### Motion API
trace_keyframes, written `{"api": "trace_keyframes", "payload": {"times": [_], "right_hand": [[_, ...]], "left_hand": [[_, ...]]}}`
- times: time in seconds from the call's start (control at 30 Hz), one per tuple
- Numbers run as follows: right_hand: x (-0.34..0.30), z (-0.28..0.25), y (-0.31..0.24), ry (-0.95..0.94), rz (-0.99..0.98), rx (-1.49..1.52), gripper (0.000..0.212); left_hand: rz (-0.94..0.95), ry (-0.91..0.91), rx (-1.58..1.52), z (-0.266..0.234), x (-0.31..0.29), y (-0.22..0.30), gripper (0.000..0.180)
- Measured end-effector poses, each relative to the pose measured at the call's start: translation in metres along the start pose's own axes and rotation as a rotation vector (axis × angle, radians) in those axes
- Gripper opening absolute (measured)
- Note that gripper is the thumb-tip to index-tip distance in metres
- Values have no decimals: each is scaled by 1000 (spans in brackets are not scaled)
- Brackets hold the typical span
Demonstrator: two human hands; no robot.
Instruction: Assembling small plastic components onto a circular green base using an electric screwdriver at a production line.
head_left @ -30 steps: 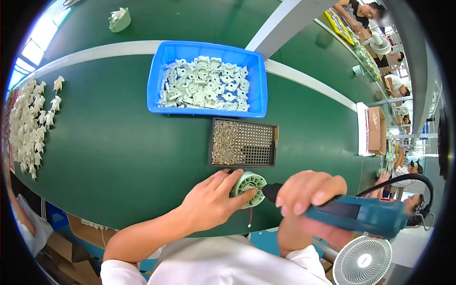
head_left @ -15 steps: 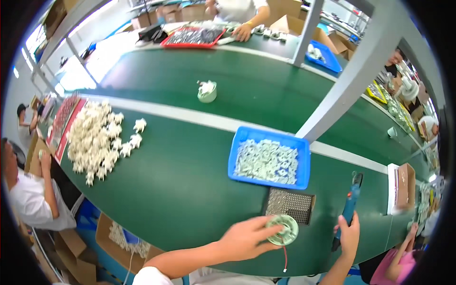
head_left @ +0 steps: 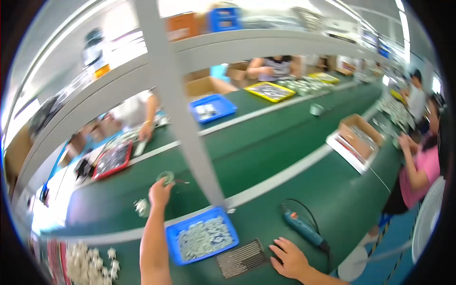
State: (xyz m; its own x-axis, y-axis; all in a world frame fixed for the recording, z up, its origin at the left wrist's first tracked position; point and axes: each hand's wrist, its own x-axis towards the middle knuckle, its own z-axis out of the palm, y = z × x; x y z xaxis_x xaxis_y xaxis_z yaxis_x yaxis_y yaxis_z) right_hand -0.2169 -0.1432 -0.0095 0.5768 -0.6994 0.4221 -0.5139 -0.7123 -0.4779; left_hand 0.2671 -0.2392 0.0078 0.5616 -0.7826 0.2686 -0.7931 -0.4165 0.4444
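Green worktop (head_left: 285, 142), long line, other people opposite. Left hand (head_left: 160, 192) now stretched far out, seemingly pinching the round part (head_left: 166, 177); a second ago it pressed it close. Right hand (head_left: 289, 256) flat, open, empty; blue screwdriver (head_left: 301, 228) released beside it.

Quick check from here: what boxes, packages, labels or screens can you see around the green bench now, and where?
Open brown cardboard box: right side of the green bench, rectangular, small parts inside.
Brown cardboard cartons: upper shelf, blurred.
Blue plastic crate: upper shelf, beside the cartons.
No screens or signs that I can make out.
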Motion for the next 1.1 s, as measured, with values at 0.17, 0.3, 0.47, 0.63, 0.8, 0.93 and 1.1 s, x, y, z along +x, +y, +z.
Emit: {"api": "trace_keyframes", "payload": {"times": [0.17,0.3,0.47,0.63,0.8,0.93,1.1], "right_hand": [[19,5,7,-20,57,15,34],[15,-7,9,-12,150,-17,31],[25,8,-4,-57,150,28,29],[17,6,-4,-42,145,41,28],[9,2,0,-2,169,-4,28],[9,7,10,30,88,64,29],[8,12,9,71,46,104,30]], "left_hand": [[-46,-65,-81,-10,3,-18,73],[-90,-25,492,-37,-6,31,68],[-254,-208,179,-64,-37,-78,69],[-318,-49,41,-60,-66,-86,73],[-49,168,21,-26,-59,-86,89],[-72,-3,-152,-27,-49,-83,77],[-6,103,-274,-20,-21,-154,68]]}}
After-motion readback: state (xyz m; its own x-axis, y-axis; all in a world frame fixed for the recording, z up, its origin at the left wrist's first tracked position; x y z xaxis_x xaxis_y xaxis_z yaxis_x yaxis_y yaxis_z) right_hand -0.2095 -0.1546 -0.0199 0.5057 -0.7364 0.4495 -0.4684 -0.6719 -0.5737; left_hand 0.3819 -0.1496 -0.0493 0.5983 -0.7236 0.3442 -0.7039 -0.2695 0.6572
